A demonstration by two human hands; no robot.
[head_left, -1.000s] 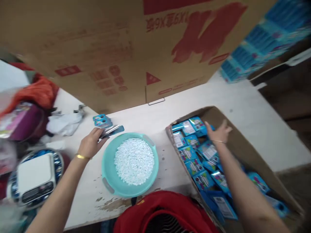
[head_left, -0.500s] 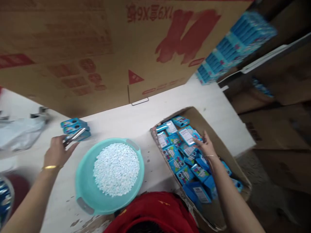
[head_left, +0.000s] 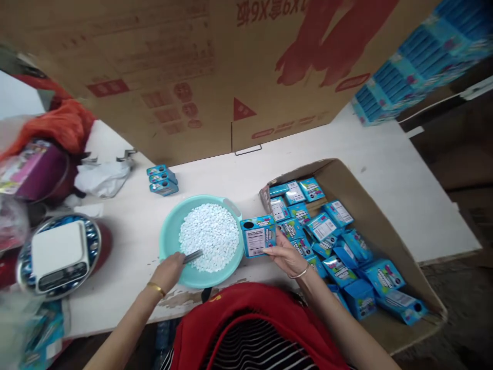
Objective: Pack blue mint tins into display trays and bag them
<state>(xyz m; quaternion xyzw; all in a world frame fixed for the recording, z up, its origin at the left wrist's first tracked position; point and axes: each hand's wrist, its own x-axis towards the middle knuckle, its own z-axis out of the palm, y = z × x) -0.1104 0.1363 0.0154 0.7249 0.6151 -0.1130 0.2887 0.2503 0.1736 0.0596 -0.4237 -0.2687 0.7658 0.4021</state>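
My left hand [head_left: 169, 272] is closed round a metal scoop [head_left: 192, 256], whose end rests on the small white pieces [head_left: 211, 234] in a round turquoise basin [head_left: 169, 226]. Between the thumb and fingers of my right hand [head_left: 287, 253] is a small blue box [head_left: 259, 236], its labelled side facing up, at the basin's right rim. Right of it stands an open cardboard carton [head_left: 419, 277] with several more blue boxes [head_left: 341, 270] lying loose inside. Three blue boxes [head_left: 164, 181] stand in a row behind the basin.
A large cardboard box [head_left: 208, 103] walls off the back. Stacked blue packs [head_left: 416, 67] stand at the back right. On the left, a white scale [head_left: 59, 254] sits on a tub of blue wrapped items, near a white plastic bag [head_left: 102, 177] and orange cloth [head_left: 65, 126].
My left hand has moved from the three boxes to the basin, lowering the scoop onto the white pieces. My right hand has lifted a blue box out of the carton. The view has shifted left.
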